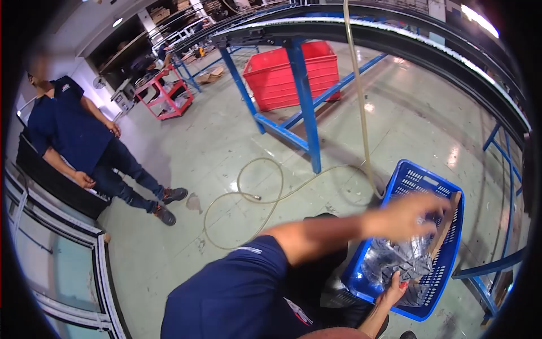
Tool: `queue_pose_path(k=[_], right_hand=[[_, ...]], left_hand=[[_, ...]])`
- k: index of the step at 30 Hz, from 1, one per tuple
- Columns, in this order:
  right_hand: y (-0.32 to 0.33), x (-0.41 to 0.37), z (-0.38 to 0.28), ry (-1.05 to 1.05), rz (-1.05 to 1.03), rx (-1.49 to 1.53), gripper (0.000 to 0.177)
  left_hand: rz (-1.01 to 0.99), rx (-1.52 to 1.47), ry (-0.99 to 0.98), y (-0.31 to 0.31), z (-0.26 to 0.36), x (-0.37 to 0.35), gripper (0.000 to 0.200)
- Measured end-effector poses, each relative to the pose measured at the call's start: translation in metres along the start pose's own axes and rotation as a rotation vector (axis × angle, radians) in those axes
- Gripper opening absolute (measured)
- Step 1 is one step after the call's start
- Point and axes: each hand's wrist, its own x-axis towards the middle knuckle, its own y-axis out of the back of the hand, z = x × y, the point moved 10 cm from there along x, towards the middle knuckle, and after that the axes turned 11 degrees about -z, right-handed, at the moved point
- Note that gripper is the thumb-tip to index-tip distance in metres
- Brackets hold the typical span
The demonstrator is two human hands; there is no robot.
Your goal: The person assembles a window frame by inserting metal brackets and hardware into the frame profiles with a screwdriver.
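A blue perforated plastic basket (361,292) stands on the floor in front of me at the right. Inside lies a crumpled, shiny silvery plastic bag (389,260) with dark markings. My right hand (391,292) is closed on the near edge of this bag, thumb on top, with a small red spot showing by the fingers. Over the basket's middle is my left hand (409,217), blurred by motion, its fingers apart and nothing visible between them. A brown strip (446,226) leans along the basket's right side.
A clear hose (359,85) hangs down and coils on the floor. Behind stands a blue-legged table (305,107) with a red crate (291,76) beneath. A person (73,124) stands at left near framed panels (68,277). A red cart (164,93) is farther back.
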Motion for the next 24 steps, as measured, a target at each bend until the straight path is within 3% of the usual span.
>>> queue_pose_path(k=[4,5,7,8,9,11,13,16,17,19,20,21,23,24], right_hand=[[-0.011,-0.003,0.006,0.059,0.097,-0.097,0.049],[-0.009,-0.004,0.013,0.050,0.093,-0.096,0.049],[-0.008,-0.003,0.018,0.095,0.069,-0.200,0.035],[-0.008,-0.007,0.016,0.095,0.058,-0.246,0.034],[-0.010,-0.011,0.016,0.088,0.061,-0.247,0.034],[-0.009,-0.015,0.006,0.112,0.139,-0.414,0.034],[-0.010,-0.014,0.004,0.212,0.181,-0.513,0.034],[0.002,-0.012,0.017,0.116,0.262,-0.498,0.036],[0.001,-0.014,0.015,0.133,0.300,-0.417,0.039],[-0.009,-0.026,0.003,0.158,0.428,-0.327,0.043],[-0.008,-0.033,0.002,0.142,0.495,-0.325,0.047],[-0.014,-0.039,-0.002,0.140,0.510,-0.337,0.047],[-0.026,-0.060,0.000,0.096,0.561,-0.344,0.043],[-0.029,-0.070,0.001,0.103,0.557,-0.417,0.038]], left_hand=[[0.344,0.326,0.132,0.185,0.015,-0.088,0.044],[0.410,0.292,0.177,0.229,0.009,-0.106,0.040],[0.447,0.771,0.200,0.324,0.025,-0.128,0.034],[0.524,0.756,0.296,0.369,0.028,-0.139,0.033],[0.586,0.956,0.268,0.420,0.032,-0.148,0.030],[0.694,1.013,0.334,0.499,0.037,-0.160,0.034],[0.720,1.104,0.519,0.568,0.025,-0.168,0.039],[0.538,1.406,0.545,0.610,0.017,-0.147,0.047],[0.446,1.283,0.669,0.647,-0.007,-0.148,0.058],[0.295,0.965,0.703,0.640,-0.017,-0.126,0.059],[0.231,0.974,0.832,0.639,-0.016,-0.120,0.075],[0.264,0.646,0.804,0.640,-0.028,-0.118,0.076],[-0.014,0.848,0.826,0.641,-0.026,-0.097,0.088],[-0.143,0.881,0.628,0.672,-0.060,-0.103,0.071]])
